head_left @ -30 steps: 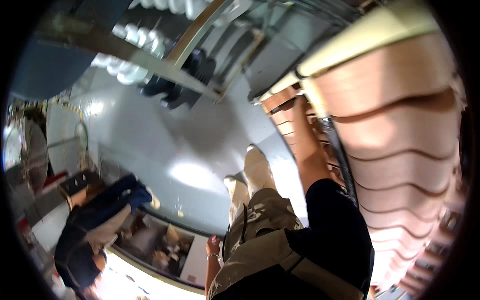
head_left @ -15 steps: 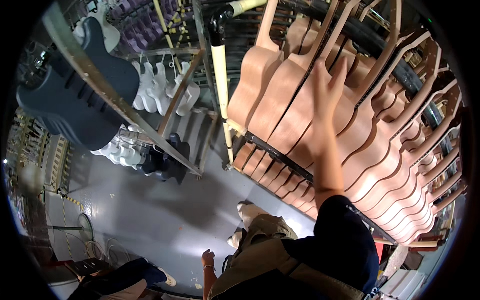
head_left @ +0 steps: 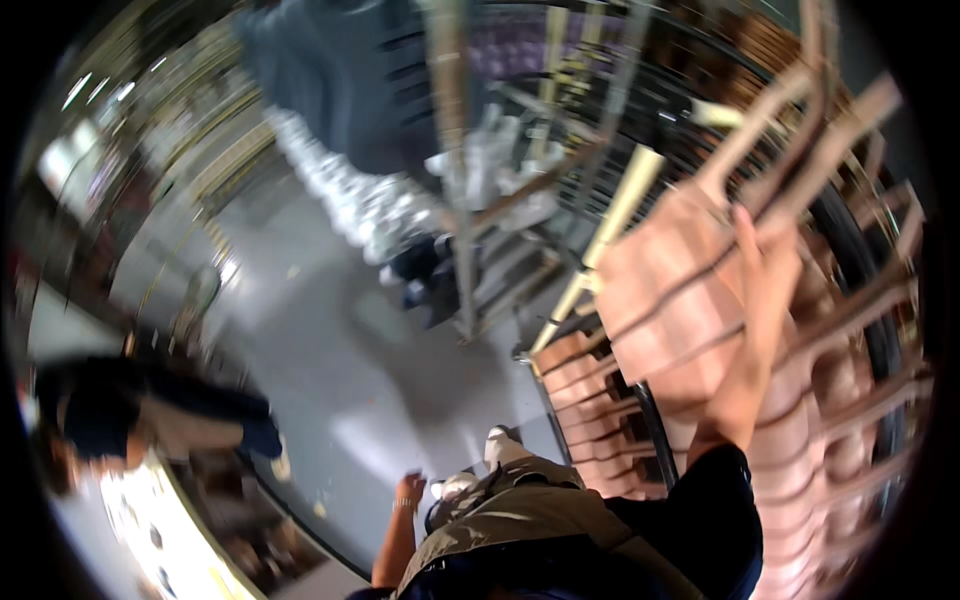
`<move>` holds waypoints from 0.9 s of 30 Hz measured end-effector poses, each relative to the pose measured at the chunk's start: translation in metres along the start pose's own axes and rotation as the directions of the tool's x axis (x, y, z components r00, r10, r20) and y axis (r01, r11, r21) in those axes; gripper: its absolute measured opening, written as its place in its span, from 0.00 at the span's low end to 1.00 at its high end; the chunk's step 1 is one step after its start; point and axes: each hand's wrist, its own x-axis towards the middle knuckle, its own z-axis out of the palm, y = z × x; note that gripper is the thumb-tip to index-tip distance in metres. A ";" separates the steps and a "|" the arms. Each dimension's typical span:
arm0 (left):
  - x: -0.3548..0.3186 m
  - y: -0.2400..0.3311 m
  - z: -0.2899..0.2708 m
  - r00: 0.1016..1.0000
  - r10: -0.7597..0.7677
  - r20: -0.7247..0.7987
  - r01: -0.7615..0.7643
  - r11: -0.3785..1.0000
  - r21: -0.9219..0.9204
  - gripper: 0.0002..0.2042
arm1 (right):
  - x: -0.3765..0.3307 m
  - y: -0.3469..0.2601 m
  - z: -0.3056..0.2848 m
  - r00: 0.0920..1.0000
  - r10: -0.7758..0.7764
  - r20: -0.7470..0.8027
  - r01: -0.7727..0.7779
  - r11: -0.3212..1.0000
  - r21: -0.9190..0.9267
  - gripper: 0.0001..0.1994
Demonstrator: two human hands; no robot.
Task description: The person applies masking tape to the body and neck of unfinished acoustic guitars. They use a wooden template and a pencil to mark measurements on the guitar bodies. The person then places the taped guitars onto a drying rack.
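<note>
My right hand [head_left: 768, 255] reaches up among unpainted wooden guitars, closed at the base of a guitar neck [head_left: 835, 165], which slants up and right from it. The thumb lies on the left side; the other fingers are smeared by motion. Just left of the hand, pale guitar bodies [head_left: 665, 275] hang close together, their lower edges near a black rack bar [head_left: 655, 435]. My left hand [head_left: 408, 488], with a bracelet at the wrist, hangs low beside my body. Its fingers are loosely curled, with nothing seen in them.
A big dark blue guitar body [head_left: 350, 80] hangs at the upper left by a metal frame post [head_left: 455, 150]. Behind it hang white bodies [head_left: 350, 200]. A cream rack pole [head_left: 610, 240] stands left of the wooden guitars. Another person [head_left: 150, 410] is at the lower left, near a bright lit panel [head_left: 175, 530].
The view has swung, so the racks and the other person sit differently. My right hand has gone from spread over the bodies to closed at a neck. The left still hangs low.
</note>
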 end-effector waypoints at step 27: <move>-0.471 0.156 -0.139 -0.265 -0.152 -0.952 0.119 0.975 -0.188 0.42 | -0.468 -0.373 -0.161 -0.146 -0.989 0.035 -0.362 0.087 0.928 0.22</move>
